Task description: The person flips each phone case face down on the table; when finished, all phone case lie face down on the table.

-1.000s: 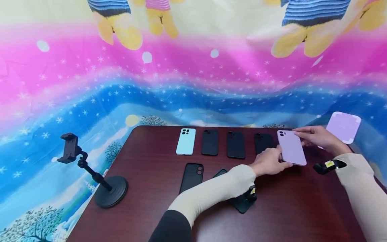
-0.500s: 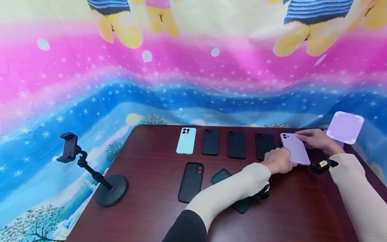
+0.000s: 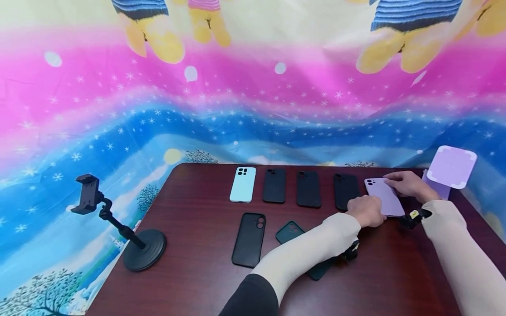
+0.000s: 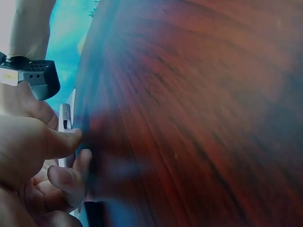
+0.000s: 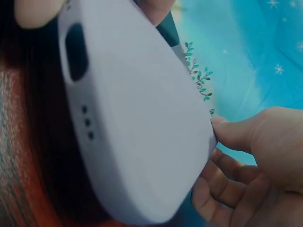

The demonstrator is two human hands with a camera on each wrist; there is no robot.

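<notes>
A lilac phone case [image 3: 384, 199] lies back side up, low over the right end of the back row on the table. My left hand [image 3: 366, 210] pinches its lower left edge, the thumb and finger at the rim in the left wrist view. At the upper right edge my right hand [image 3: 409, 184] grips it; the thumb [image 5: 236, 135] presses on the rim in the right wrist view. The end with the port opening [image 5: 77, 52] is tilted up towards that camera. Left of the case lies a black phone case [image 3: 343, 186].
More cases continue the row: black [image 3: 308, 189], black [image 3: 274, 186] and pale mint [image 3: 243, 185]. In front lie a black case [image 3: 248, 240] and a dark green case [image 3: 288, 231], partly under my left sleeve. A phone stand [image 3: 144, 250] is left, a lilac stand [image 3: 452, 166] right.
Both hands have brought the lilac case down towards the table and slightly right, beside the black case. The left forearm has shifted right, uncovering more of the front black case.
</notes>
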